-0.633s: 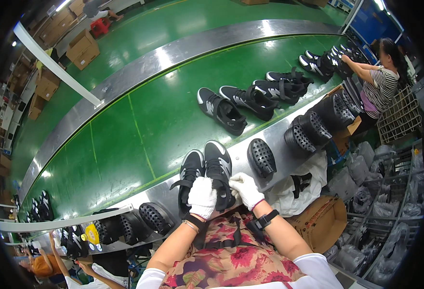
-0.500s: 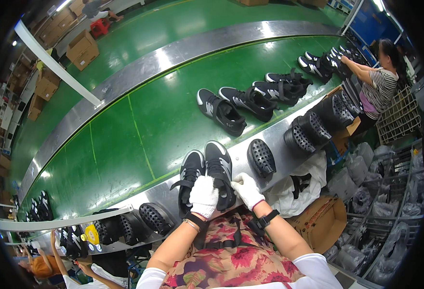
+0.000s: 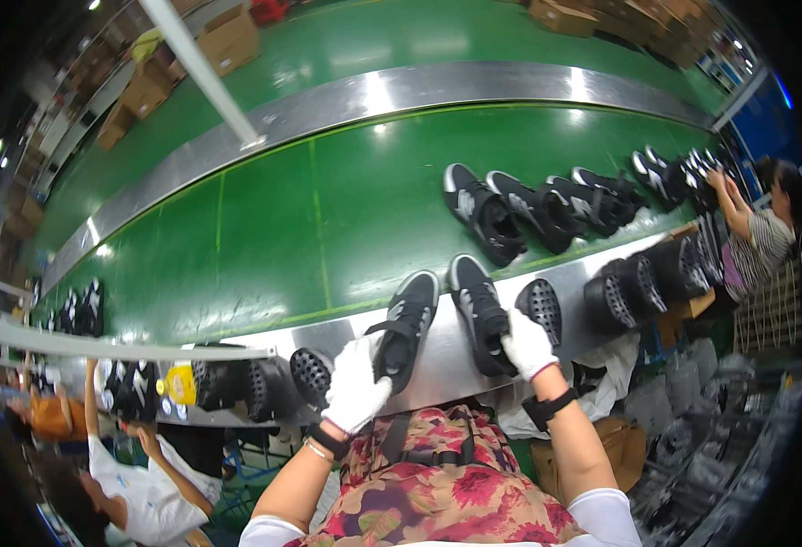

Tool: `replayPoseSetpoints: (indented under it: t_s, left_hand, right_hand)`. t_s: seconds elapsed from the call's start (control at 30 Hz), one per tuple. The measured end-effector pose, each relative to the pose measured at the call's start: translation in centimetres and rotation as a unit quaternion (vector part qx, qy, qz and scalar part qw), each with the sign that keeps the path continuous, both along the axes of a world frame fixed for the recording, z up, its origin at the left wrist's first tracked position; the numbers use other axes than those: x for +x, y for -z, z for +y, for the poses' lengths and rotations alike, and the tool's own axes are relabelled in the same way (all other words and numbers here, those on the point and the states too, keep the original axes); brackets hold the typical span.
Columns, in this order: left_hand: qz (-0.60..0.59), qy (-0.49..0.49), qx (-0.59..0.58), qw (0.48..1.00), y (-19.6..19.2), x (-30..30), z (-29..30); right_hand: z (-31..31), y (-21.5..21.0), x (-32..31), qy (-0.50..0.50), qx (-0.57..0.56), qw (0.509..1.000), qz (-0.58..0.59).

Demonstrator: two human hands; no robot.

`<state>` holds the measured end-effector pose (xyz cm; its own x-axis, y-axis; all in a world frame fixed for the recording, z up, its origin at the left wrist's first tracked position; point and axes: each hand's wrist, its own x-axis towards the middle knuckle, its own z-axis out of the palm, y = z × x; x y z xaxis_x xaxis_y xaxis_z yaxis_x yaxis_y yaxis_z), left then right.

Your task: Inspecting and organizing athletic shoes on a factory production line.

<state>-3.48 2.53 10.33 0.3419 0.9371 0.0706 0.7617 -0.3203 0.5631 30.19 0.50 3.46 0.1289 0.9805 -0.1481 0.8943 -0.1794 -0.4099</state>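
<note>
Two black sneakers with grey-white trim stand in front of me across the steel ledge and the green belt, toes away, with a gap between them. At the left sneaker (image 3: pixel 408 319), my gloved left hand (image 3: pixel 357 387) is closed on its outer side near the heel. My gloved right hand (image 3: pixel 529 345) grips the right sneaker (image 3: pixel 479 310) by its outer side at the heel; its fingertips are partly hidden. Just beyond that hand stands a black perforated shoe form (image 3: pixel 540 308). Another perforated form (image 3: pixel 312 376) lies left of my left hand.
More black sneakers (image 3: pixel 485 217) stand in a row on the green belt (image 3: pixel 264 237) to the right. Perforated forms (image 3: pixel 642 278) line the steel ledge (image 3: pixel 437 378). A co-worker (image 3: pixel 766 228) handles shoes at far right; another person (image 3: pixel 146 474) is at lower left. A yellow container (image 3: pixel 179 385) stands left.
The two sneakers have come apart, their heels now separated. My left hand moved to the left sneaker's outer side, and my right hand took hold of the right one. The view has shifted.
</note>
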Motion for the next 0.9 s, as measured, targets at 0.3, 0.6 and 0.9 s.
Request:
replayPoseSetpoints:
  t_s: [0.3, 0.6, 0.9]
  left_hand:
    - [0.003, -0.147, -0.216, 0.965, 7.7, 2.5, 0.2]
    - [-0.059, -0.295, -0.013, 0.954, 2.4, -5.8, -3.4]
    - [-0.050, -0.418, -0.226, 0.878, 6.8, -10.6, -5.5]
  right_hand:
    - [2.6, -10.2, -9.3, -0.085, 0.279, 0.956, 0.014]
    - [1.0, -7.3, -22.4, -0.334, 0.069, 0.898, 0.277]
    - [1.6, -2.7, -29.1, -0.447, -0.019, 0.887, 0.117]
